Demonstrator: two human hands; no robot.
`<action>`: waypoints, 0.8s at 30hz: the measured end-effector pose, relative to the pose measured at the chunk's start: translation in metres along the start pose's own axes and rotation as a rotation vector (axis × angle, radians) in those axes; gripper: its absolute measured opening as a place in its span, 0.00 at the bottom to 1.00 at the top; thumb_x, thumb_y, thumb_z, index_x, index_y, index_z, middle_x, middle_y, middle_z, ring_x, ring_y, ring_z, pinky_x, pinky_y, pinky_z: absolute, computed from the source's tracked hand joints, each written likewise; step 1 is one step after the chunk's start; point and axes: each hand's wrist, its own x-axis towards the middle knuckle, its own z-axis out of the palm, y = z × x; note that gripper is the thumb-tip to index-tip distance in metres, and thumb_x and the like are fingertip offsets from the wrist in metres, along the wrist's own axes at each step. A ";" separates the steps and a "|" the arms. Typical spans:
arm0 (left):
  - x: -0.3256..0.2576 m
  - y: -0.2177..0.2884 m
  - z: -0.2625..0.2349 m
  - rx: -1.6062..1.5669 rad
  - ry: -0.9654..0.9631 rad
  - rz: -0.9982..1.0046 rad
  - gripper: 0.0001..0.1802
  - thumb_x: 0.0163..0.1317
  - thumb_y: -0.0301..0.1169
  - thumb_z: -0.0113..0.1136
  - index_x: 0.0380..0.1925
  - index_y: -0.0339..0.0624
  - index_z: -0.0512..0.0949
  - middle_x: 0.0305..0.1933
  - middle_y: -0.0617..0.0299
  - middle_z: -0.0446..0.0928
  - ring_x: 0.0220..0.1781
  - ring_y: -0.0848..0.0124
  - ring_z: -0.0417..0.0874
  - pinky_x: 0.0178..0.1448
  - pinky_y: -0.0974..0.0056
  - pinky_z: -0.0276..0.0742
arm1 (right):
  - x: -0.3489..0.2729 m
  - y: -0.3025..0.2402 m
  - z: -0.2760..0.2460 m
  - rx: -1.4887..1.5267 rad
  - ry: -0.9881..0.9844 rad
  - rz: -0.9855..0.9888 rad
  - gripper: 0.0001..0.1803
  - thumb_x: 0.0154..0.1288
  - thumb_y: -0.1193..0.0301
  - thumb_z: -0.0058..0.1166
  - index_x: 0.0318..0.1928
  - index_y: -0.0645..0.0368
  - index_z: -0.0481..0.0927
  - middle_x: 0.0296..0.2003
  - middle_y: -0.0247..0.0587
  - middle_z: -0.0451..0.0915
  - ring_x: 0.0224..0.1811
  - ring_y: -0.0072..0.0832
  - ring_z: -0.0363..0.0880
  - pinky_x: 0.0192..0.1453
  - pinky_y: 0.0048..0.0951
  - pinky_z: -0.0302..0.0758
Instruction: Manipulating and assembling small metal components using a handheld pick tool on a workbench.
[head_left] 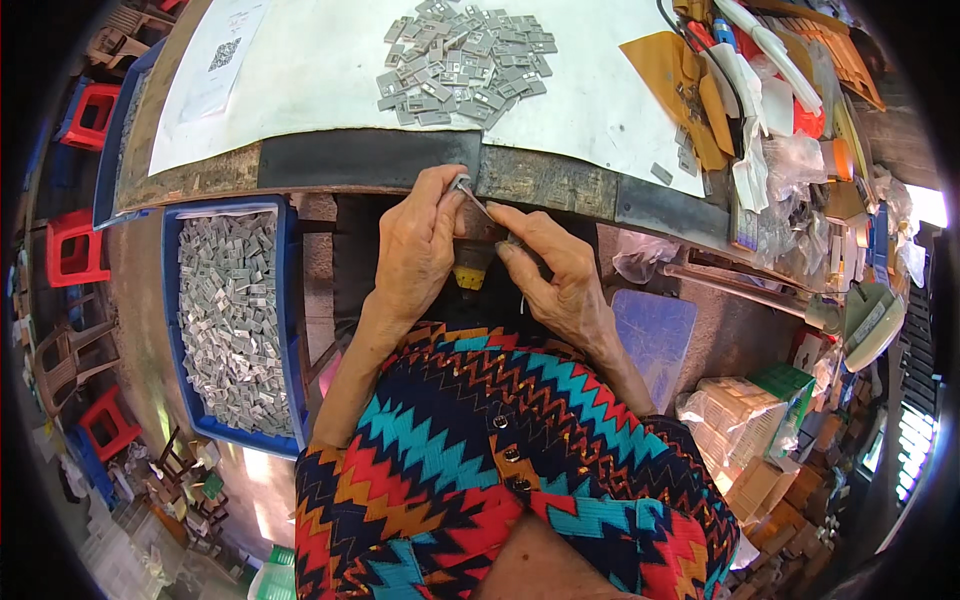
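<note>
Two hands meet right at the front edge of the workbench (360, 160), only the head view to go on; the left hand (415, 250) comes up with its fingers pinched around a small metal piece (463, 183) pressed against the bench edge; the right hand (560, 275) is closed on a thin rod-like tool (490, 215) that slants up to touch that same piece, so both grips are clenched, not loose. Just under the hands, between them, there's a yellowish stub (470, 272) poking up, partly hidden, can't tell what it is.

Up on the bench a white sheet (330, 70) carries a heap of grey parts (465, 60), well apart from the fingers; off to the person's right it's a messy pile of bags and tools (790, 120). On the left, below the bench, a blue bin (290, 320) is full of the same grey parts; red stools (75, 250) sit further out by the rim. A blue mat (655, 335) lies near the right wrist; cartons (745, 410) stack lower right; the zigzag-patterned garment (480, 450) fills the bottom.
</note>
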 end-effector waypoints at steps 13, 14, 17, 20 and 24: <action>-0.003 -0.013 0.006 0.289 0.211 0.419 0.10 0.60 0.18 0.48 0.42 0.35 0.72 0.27 0.58 0.71 0.21 0.73 0.71 0.25 0.71 0.68 | -0.003 -0.007 0.014 -0.146 0.073 -0.117 0.21 0.53 0.85 0.51 0.50 0.67 0.72 0.27 0.49 0.74 0.24 0.34 0.73 0.28 0.27 0.70; -0.003 -0.011 0.006 0.289 0.212 0.421 0.10 0.60 0.18 0.48 0.42 0.35 0.72 0.27 0.58 0.71 0.21 0.73 0.71 0.25 0.71 0.68 | -0.003 -0.011 0.013 -0.138 0.059 -0.098 0.21 0.53 0.85 0.51 0.51 0.67 0.72 0.27 0.48 0.74 0.24 0.33 0.72 0.28 0.26 0.70; -0.005 -0.011 0.005 0.287 0.234 0.441 0.10 0.60 0.18 0.49 0.42 0.36 0.72 0.28 0.57 0.72 0.21 0.73 0.72 0.24 0.71 0.68 | -0.003 -0.011 0.014 -0.052 0.045 -0.069 0.20 0.55 0.84 0.50 0.51 0.68 0.72 0.26 0.46 0.73 0.22 0.29 0.71 0.27 0.24 0.69; -0.006 -0.009 0.001 0.303 0.232 0.424 0.11 0.59 0.18 0.50 0.42 0.36 0.72 0.30 0.55 0.73 0.23 0.70 0.75 0.27 0.69 0.69 | -0.002 -0.013 0.014 0.155 0.009 0.079 0.18 0.57 0.81 0.51 0.49 0.68 0.72 0.27 0.49 0.74 0.26 0.34 0.73 0.30 0.27 0.70; -0.008 -0.008 -0.014 0.371 0.225 0.399 0.10 0.59 0.19 0.50 0.42 0.38 0.72 0.32 0.53 0.74 0.29 0.66 0.78 0.32 0.67 0.71 | 0.007 -0.021 0.019 0.275 -0.083 0.272 0.17 0.58 0.77 0.50 0.49 0.68 0.71 0.33 0.54 0.76 0.35 0.42 0.77 0.39 0.32 0.72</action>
